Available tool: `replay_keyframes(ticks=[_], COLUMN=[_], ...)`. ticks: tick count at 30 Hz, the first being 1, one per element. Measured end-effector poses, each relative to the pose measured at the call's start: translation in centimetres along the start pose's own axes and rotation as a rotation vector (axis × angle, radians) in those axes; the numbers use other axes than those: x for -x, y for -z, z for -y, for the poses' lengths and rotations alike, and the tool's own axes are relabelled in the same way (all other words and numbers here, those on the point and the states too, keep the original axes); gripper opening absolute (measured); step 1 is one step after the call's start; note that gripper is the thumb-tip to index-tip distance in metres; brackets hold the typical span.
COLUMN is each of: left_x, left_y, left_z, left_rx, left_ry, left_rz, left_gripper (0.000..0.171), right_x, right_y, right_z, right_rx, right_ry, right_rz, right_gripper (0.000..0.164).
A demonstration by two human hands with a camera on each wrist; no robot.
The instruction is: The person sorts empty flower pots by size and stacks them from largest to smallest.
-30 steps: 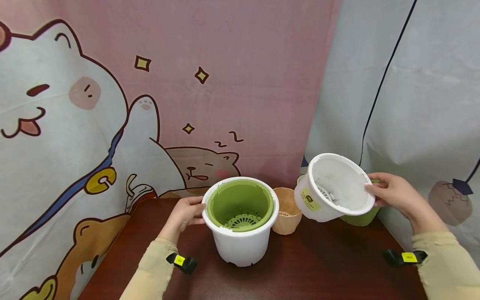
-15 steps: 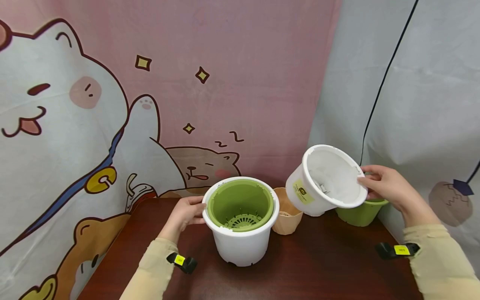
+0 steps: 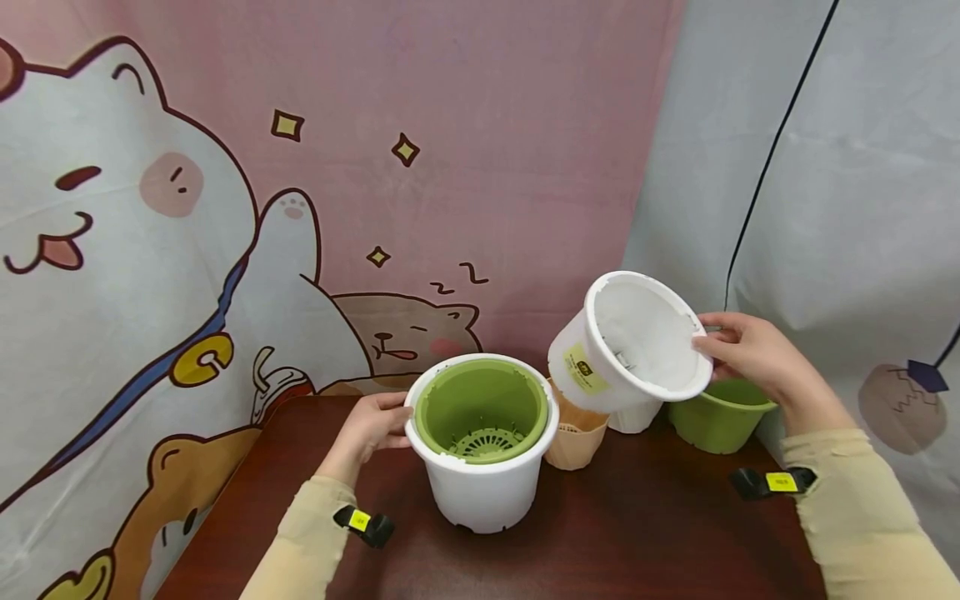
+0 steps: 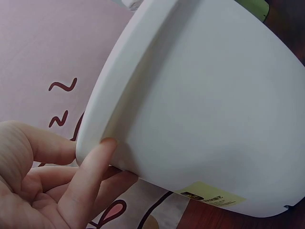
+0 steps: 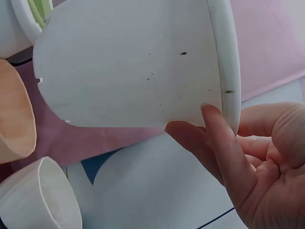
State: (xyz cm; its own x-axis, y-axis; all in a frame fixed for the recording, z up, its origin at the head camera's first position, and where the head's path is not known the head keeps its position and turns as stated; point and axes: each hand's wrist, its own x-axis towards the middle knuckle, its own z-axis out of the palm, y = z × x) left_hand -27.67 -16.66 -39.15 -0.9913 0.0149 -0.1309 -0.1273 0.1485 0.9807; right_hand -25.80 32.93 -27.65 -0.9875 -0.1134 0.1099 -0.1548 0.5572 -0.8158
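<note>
My right hand (image 3: 742, 350) pinches the rim of a white flowerpot (image 3: 577, 367) with a yellow label, held tilted in the air with its mouth toward me. In the right wrist view, thumb and fingers (image 5: 217, 148) grip that rim, and dark specks mark the pot's side. At the middle of the table stands another white flowerpot (image 3: 483, 492), upright, with a green flowerpot (image 3: 480, 400) nested inside it. My left hand (image 3: 371, 429) holds this pot's rim at its left side; the left wrist view shows the thumb under the rim of the white wall (image 4: 209, 105).
Behind the nested pots stands a peach-coloured pot (image 3: 573, 446). A small white pot (image 3: 636, 417) is partly hidden under the raised one, and a green pot (image 3: 716, 425) stands at the back right of the dark red table (image 3: 645, 525). A printed curtain (image 3: 510, 167) hangs behind.
My right hand has moved left and upward with the white flowerpot, uncovering more of the green pot behind. My left hand and the nested pots have stayed in place.
</note>
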Motion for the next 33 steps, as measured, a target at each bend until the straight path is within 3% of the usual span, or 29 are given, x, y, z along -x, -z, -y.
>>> replay_keyframes(ticks=[17, 33], left_x=[0.1, 0.0], left_y=[0.0, -0.1], left_z=[0.0, 0.1], left_rx=[0.012, 0.003], left_ry=[-0.006, -0.005], left_rz=[0.004, -0.01], left_gripper=[0.042, 0.04], right_x=[-1.2, -2.9], right_y=[-1.6, -4.7], right_z=[1.9, 3.8], right_rx=[-0.05, -0.114], right_ry=[0.048, 0.086], right_rz=[0.018, 0.066], right_gripper=[0.052, 0.047])
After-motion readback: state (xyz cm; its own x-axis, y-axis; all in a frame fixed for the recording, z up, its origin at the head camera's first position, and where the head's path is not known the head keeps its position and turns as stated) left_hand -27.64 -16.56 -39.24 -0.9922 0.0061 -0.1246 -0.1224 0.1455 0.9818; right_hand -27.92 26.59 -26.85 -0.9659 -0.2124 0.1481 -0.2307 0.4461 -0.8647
